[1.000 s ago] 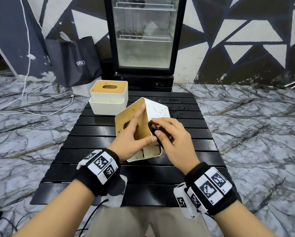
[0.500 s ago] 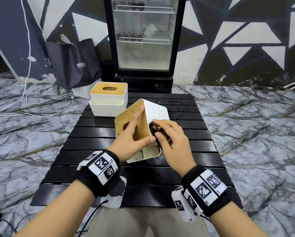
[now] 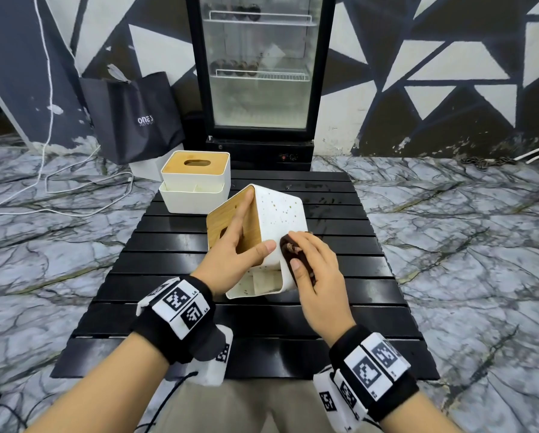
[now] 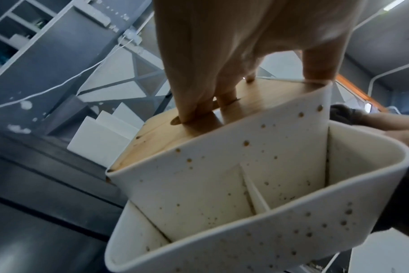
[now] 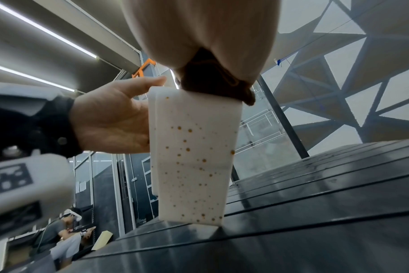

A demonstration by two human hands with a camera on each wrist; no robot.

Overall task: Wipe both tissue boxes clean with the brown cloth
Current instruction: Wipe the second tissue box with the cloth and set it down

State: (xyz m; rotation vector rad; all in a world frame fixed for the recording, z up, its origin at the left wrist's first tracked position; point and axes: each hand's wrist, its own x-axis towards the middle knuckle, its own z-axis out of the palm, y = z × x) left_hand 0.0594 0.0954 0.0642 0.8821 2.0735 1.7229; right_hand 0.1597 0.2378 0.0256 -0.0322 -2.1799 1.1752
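Note:
A white tissue box (image 3: 280, 218) with a wooden lid and brown specks stands tipped on its side in the middle of the black slatted table (image 3: 340, 310). My left hand (image 3: 240, 245) grips it, fingers on the wooden lid (image 4: 252, 103) and thumb over the speckled white wall. My right hand (image 3: 312, 270) holds the bunched brown cloth (image 3: 290, 250) against the box's near right wall. In the right wrist view the cloth (image 5: 213, 81) sits at the upper end of that speckled wall (image 5: 194, 157). A second white tissue box (image 3: 196, 185) stands upright at the table's far left.
A glass-door fridge (image 3: 259, 76) stands just behind the table. A black shopping bag (image 3: 134, 117) leans on the wall at the left, with white cables (image 3: 59, 189) on the marble floor. Other people (image 5: 58, 238) sit in the background of the right wrist view.
My right hand has slid the cloth down the box's right wall toward me. The left hand and the tipped box have stayed almost in place.

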